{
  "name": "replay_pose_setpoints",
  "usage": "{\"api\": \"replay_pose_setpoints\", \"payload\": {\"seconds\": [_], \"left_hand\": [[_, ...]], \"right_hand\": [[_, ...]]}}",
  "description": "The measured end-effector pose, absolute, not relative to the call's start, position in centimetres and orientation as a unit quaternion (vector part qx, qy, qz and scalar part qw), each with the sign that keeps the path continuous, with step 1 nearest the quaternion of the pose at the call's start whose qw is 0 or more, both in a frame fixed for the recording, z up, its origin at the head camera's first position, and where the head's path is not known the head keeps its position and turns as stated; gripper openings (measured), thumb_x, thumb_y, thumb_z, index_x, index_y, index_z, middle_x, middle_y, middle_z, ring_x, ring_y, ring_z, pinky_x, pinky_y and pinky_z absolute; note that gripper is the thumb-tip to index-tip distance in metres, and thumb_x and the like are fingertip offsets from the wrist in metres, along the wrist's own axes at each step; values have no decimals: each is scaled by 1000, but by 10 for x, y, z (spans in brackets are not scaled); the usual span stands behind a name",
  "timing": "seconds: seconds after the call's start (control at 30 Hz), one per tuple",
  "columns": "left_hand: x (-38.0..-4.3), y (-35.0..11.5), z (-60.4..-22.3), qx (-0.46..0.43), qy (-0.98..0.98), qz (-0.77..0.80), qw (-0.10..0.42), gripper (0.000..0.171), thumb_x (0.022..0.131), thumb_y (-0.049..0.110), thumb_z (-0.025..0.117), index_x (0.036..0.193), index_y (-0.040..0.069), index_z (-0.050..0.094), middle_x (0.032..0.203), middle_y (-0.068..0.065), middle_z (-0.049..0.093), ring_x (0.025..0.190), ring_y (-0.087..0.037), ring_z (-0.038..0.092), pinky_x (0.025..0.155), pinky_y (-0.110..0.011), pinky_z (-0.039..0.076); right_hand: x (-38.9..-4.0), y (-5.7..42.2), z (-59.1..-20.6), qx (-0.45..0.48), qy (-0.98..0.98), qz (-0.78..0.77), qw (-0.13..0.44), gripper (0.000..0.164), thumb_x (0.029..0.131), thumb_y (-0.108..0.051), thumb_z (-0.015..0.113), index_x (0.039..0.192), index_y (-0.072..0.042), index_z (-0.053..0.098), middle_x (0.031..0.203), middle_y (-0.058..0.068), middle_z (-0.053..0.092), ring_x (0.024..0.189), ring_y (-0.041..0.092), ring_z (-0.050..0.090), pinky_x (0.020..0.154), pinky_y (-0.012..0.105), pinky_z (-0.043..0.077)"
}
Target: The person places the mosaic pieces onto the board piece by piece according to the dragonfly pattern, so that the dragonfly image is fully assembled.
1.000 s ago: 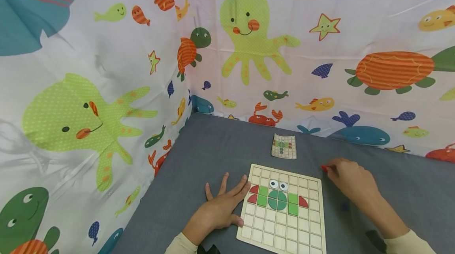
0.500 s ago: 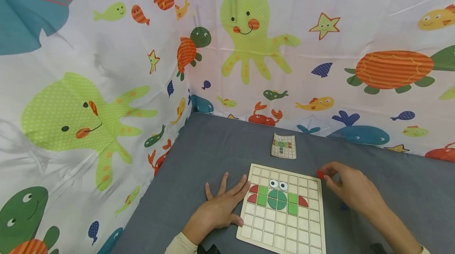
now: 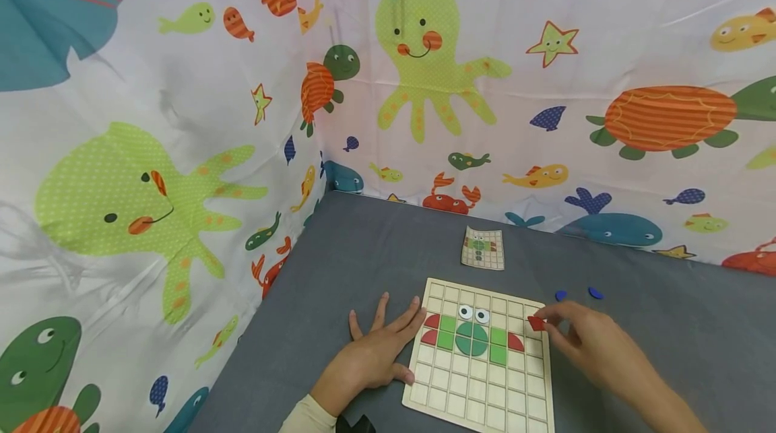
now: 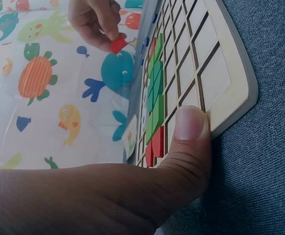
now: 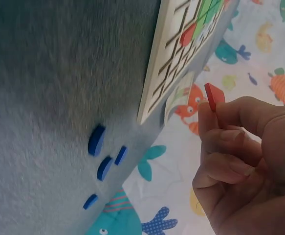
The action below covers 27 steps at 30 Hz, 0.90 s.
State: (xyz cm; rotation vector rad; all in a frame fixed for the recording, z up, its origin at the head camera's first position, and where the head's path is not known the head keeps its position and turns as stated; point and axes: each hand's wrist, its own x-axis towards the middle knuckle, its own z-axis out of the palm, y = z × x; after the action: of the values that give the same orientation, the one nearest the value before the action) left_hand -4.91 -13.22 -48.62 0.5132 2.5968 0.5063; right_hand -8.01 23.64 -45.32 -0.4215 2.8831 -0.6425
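My right hand (image 3: 597,339) pinches a small red tile (image 3: 536,323) by its edge between thumb and fingertips, above the right side of a wooden grid board (image 3: 451,396). In the right wrist view the red tile (image 5: 213,96) stands out past the fingertips. My left hand (image 3: 372,362) lies with fingers spread at the board's left edge, and its thumb (image 4: 188,129) rests on the rim. On the board sit green square tiles (image 3: 499,355), green quarter-circle tiles (image 3: 471,339) forming a disc, red quarter-circle tiles (image 3: 515,342) and two eye tiles (image 3: 465,312).
A small pattern card (image 3: 494,259) lies behind the board on the grey cloth (image 3: 364,238). Several blue pieces (image 5: 97,140) are scattered to the right of the board. A curtain printed with sea animals (image 3: 515,15) rises behind and to the left.
My right hand has moved left and toward me with the red tile, from beyond the board's right edge to over it. Blue pieces behind it have come into view. My left hand stays put.
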Motion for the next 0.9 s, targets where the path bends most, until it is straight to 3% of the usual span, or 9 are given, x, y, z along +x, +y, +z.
{"api": "replay_pose_setpoints", "payload": {"seconds": [0.13, 0.4, 0.63, 0.9], "left_hand": [[-49, -132, -485, 184, 940, 183, 223, 113, 80, 45, 83, 171, 39, 16, 178, 15, 4, 163, -40, -10, 108, -92, 2], [-50, -131, -484, 182, 940, 184, 221, 114, 80, 45, 83, 171, 39, 15, 178, 15, 4, 163, -40, -10, 108, -92, 1], [-50, -131, -484, 183, 941, 181, 218, 114, 79, 45, 84, 171, 39, 15, 178, 16, 4, 163, -40, -10, 108, -92, 1], [-49, -131, -483, 182, 940, 181, 223, 114, 80, 46, 83, 171, 39, 16, 178, 15, 4, 163, -40, -10, 108, -91, 1]], "right_hand": [[-71, 234, -456, -129, 957, -236, 113, 11, 100, -22, 74, 112, -21, 75, 66, -10, 55, 55, 8, 47, 47, 26, 40], [-58, 224, -463, -128, 949, -258, 128, 3, 99, -27, 76, 100, -26, 74, 76, -15, 62, 54, 5, 46, 48, 26, 40], [-54, 217, -470, -101, 946, -266, 155, 7, 99, -34, 76, 97, -28, 75, 78, -15, 63, 57, 7, 48, 48, 27, 40], [-52, 212, -480, -96, 940, -285, 163, 8, 98, -27, 78, 92, -25, 71, 78, -16, 66, 58, 6, 49, 53, 26, 41]]}}
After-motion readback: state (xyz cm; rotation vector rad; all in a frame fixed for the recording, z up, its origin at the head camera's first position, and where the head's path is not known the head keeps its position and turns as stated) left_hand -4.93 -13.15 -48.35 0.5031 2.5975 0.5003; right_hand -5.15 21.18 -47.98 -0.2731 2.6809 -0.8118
